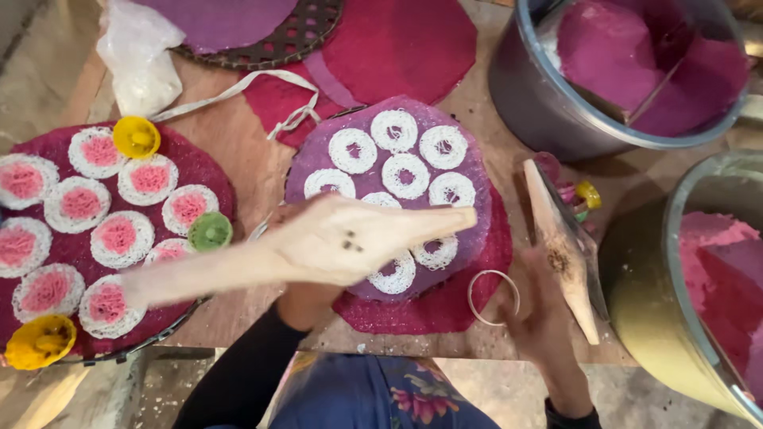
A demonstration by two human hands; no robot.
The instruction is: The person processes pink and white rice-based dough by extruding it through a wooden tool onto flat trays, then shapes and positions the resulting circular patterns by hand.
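Both hands are over a wooden table (pixel 238 151). One hand (pixel 358 238), pale with flour, is stretched flat with its fingers straight, grasping nothing. It comes in from the left side, and it is not clear which arm it belongs to. It hovers over the purple mat (pixel 469 171). The person's right hand (pixel 544 318) is lower down, beside a metal ring (pixel 493 298) and a wooden wedge (pixel 566 250). It is blurry, so it is hard to tell if it grips anything.

On the left sits a dark red round mat (pixel 199 171) on a tray. It holds white noodle rings with pink middles (pixel 119 237). Two yellow cups (pixel 137 137) and one green cup (pixel 210 231) rest on it too.

In the middle, the purple mat carries white noodle rings (pixel 395 129) with holes in them. They are lacy and sit close together. More red mats (pixel 397 40) lie under and behind it.

On the right, a grey metal pot (pixel 540 103) has purple-pink dough (pixel 608 48) inside. Next to it, a second pot (pixel 652 302) holds pink dough (pixel 715 262).
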